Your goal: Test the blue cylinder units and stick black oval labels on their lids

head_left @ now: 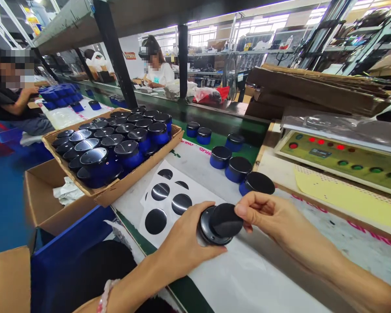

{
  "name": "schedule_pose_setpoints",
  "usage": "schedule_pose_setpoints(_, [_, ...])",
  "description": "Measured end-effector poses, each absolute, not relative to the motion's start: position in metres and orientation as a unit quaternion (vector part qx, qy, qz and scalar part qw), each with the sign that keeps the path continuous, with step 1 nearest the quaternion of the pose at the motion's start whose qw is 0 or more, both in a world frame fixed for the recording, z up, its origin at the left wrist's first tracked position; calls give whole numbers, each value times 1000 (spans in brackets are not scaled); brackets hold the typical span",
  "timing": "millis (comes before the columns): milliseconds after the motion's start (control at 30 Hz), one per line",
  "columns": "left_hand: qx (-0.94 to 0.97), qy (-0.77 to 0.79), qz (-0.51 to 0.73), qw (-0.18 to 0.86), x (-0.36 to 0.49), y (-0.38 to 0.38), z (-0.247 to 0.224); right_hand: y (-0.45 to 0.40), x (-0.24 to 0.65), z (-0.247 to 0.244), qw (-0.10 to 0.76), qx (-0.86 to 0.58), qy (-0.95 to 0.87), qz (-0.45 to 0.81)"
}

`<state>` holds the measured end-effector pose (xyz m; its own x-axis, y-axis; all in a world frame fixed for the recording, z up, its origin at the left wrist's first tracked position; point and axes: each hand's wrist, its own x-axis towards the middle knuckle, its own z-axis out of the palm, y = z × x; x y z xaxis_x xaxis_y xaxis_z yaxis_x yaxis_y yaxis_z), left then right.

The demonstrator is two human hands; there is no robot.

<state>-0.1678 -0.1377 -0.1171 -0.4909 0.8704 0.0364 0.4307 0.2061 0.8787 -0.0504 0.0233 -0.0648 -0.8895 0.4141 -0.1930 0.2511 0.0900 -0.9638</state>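
Note:
My left hand (189,237) is wrapped round a round black-topped housing (208,230), with small holes showing near its rim. Pinched at its right edge by the thumb and fingers of my right hand (263,211), a black round sticker (227,221) is tilted over the housing and covers part of its top. White sheets with black round stickers (155,221) lie to the left of my hands. Beyond my right hand, several blue housings with black tops (237,168) stand in a slanting row.
A cardboard tray (112,189) full of blue-and-black housings sits at the left, above an open carton (48,204). A control panel (345,161) with lit red lights is at the right. Flattened cardboard (313,91) lies behind. Other people sit at the far left and across the line.

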Motion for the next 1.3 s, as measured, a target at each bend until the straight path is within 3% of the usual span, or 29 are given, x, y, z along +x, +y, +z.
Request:
schedule_pose_setpoints(500, [471,725,460,201,-167,-137,-118,12,-58,-79,35,-228,-698,678])
schedule_pose_setpoints(1300, [487,728,453,167,-166,-138,-122,7,-58,-84,102,-210,-803,549])
